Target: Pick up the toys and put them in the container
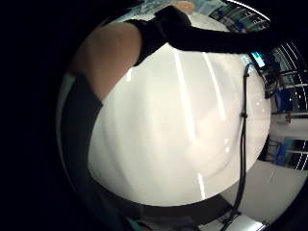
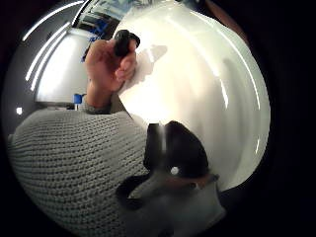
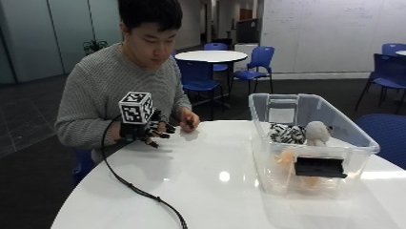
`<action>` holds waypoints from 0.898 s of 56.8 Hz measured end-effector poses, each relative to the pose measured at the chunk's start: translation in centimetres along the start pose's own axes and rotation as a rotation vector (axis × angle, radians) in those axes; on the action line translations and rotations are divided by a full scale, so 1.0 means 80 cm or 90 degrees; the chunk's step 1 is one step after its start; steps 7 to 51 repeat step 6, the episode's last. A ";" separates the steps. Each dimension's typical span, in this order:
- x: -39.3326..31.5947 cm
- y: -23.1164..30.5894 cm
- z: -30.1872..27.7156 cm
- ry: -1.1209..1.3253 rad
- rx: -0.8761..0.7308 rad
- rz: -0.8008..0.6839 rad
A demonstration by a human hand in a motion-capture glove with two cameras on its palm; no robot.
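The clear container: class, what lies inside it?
Inside the clear plastic container lie a zebra-striped plush, a grey plush and an orange-tan plush. A black label on the front wall covers part of the orange one; anything beneath is hidden.

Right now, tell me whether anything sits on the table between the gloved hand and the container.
Nothing visible does: bare white table lies between the gloved right hand and the clear container, which already holds toys.

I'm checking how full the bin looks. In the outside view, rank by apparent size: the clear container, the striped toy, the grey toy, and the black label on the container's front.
1. clear container
2. black label
3. striped toy and grey toy: both partly hidden, too alike to rank.
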State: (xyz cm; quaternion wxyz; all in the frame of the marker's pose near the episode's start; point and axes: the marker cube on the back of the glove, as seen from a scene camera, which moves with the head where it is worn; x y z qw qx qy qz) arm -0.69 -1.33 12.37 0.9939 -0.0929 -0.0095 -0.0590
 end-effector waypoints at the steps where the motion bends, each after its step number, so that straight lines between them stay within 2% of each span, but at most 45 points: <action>1: 0.001 -0.001 0.000 -0.001 0.001 0.001; 51: 0.007 -0.005 0.000 -0.012 0.002 0.004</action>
